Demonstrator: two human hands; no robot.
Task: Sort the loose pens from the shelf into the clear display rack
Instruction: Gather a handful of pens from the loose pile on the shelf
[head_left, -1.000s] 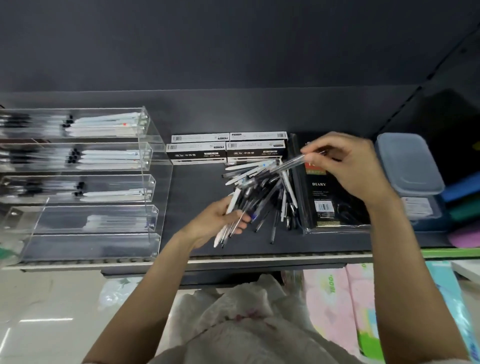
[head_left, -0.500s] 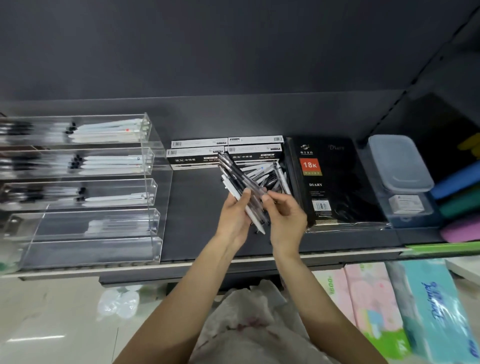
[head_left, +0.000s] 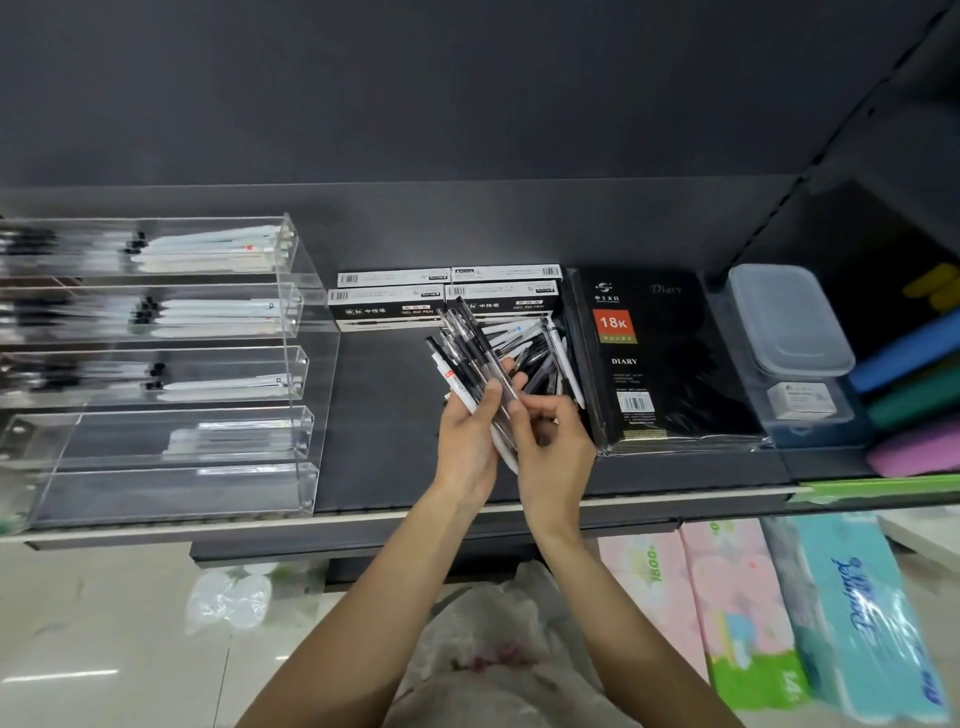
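Both hands grip one pen bundle (head_left: 467, 358) — left (head_left: 467, 447), right (head_left: 553, 441); "18K DIARY" notebook (head_left: 660, 358) right — rack (head_left: 156, 364) blurred, cut off left.

You are looking at gel pen boxes (head_left: 447, 299) lying at the back of the dark shelf (head_left: 384, 415), with a wrapped black diary (head_left: 660, 364) sitting beside them; stacked lidded plastic containers (head_left: 789, 332) are standing right of it, and what are probably tissue packs (head_left: 800, 613) are lying below.
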